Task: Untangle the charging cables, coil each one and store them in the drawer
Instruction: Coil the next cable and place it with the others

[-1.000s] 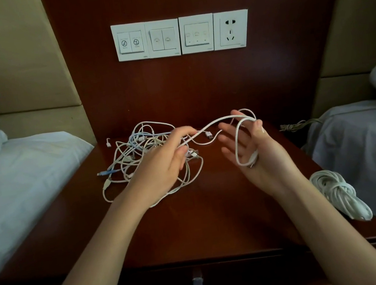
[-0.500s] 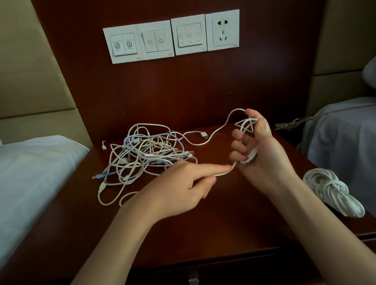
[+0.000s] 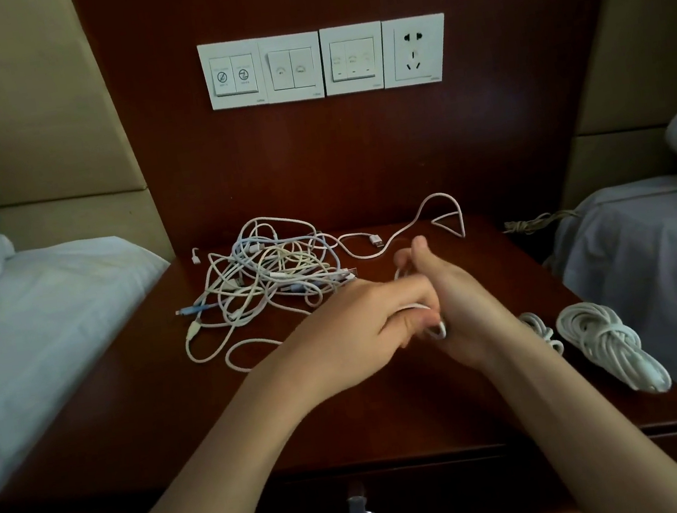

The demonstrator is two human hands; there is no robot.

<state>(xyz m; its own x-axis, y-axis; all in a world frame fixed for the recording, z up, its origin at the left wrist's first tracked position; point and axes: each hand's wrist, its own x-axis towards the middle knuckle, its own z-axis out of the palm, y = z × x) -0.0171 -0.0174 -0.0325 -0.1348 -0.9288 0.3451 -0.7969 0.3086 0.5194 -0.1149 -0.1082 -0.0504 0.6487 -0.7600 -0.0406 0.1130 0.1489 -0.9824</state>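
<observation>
Winding one freed white cable [image 3: 461, 219] round the right hand [image 3: 461, 308] above the nightstand [image 3: 168, 419].

Left hand [image 3: 356, 336] pinches the strand with curled fingers against the right palm; the right hand, thumb up, grips the loops, though blur hides how many turns; the loose tail trails to the back of the top, its USB plug [image 3: 377, 241] just beside the tangled pile [image 3: 270, 279]; a coiled bundle [image 3: 610, 344] and a smaller coil [image 3: 540, 330] lie at the right edge; the drawer [image 3: 448, 493] below is closed. Feed slack under light, even tension; lay each turn beside the last; lift the tail clear of the pile so the plug cannot snag.
</observation>
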